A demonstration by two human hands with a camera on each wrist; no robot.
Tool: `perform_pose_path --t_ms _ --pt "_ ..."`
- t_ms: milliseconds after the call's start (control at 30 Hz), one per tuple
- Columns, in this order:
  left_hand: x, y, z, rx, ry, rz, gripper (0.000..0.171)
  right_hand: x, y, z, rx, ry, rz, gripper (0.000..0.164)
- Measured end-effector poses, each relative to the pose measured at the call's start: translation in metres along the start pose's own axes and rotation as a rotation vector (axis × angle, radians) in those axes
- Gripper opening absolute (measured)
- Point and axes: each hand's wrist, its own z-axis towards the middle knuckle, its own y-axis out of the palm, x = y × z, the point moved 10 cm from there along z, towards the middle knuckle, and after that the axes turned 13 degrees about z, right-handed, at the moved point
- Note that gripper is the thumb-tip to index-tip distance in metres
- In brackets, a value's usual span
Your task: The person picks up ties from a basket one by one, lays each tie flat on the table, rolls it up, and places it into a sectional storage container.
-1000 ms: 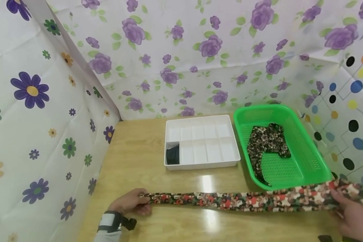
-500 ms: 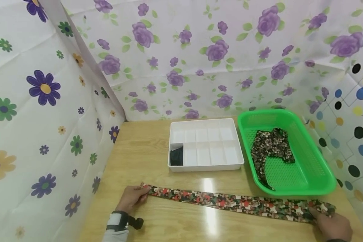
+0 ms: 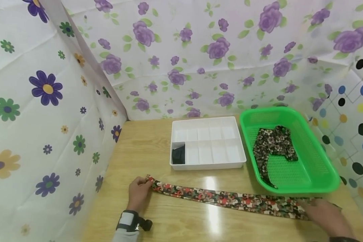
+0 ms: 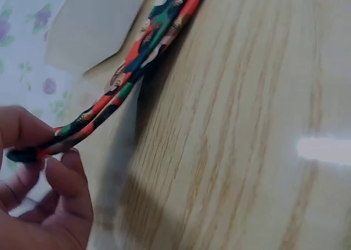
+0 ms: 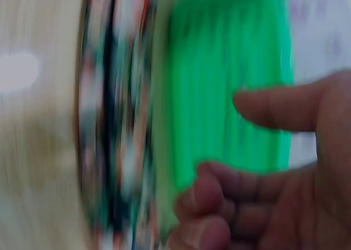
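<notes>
Left hand (image 3: 138,194) forward — table (image 3: 145,144), floral wall (image 3: 196,57)

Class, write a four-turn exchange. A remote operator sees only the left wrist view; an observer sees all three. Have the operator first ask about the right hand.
Operator: I see the left hand pinching the patterned cloth strip. Is the right hand gripping it too?

Observer: It doesn't look so: the right wrist view, though blurred, shows nothing between its thumb and fingers.

Operator: What stands near the right hand?

Observer: The head view shows a green basket with a dark floral cloth lying in it.
</notes>
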Motion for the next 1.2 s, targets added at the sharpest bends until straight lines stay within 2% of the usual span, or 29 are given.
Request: perform_pose_path --t_ms 67,167,267,400,533,633,700,833,1000,1200 --pt "0.011 0.001 0.003 0.002 0.065 0.005 0.021 -0.054 0.033 -0.012 -0.113 -0.194 0.042 0.063" --pt "0.026 0.005 0.008 -0.03 0.17 -0.012 0.025 -0.135 0.087 -0.033 -0.191 -0.451 0.077 0.034" --pt "0.039 0.012 0.008 -0.091 0.272 0.02 0.026 -0.213 0.135 -0.049 -0.254 -0.686 0.072 0.023" --pt "0.053 0.027 0.0 -0.194 0.379 0.132 0.025 -0.3 0.183 -0.048 -0.25 -0.891 0.036 0.021" --pt "0.065 0.042 -0.011 -0.261 0.509 0.265 0.026 -0.359 0.229 -0.036 -0.168 -1.032 -0.06 0.03" --pt "0.071 0.052 -0.017 -0.288 0.609 0.337 0.027 -0.384 0.263 -0.033 -0.151 -1.125 -0.124 0.033" --pt "0.073 0.057 -0.021 -0.303 0.654 0.373 0.027 -0.394 0.28 -0.035 -0.15 -1.186 -0.141 0.027" --pt "0.072 0.057 -0.024 -0.306 0.704 0.455 0.03 -0.403 0.298 -0.04 -0.137 -1.248 -0.141 0.019" --pt "0.068 0.047 -0.021 -0.283 0.715 0.507 0.03 -0.409 0.306 -0.042 -0.105 -1.262 -0.147 0.018" --pt "0.05 0.037 -0.016 -0.295 0.674 0.535 0.029 -0.411 0.322 -0.047 -0.08 -1.27 -0.256 0.014"
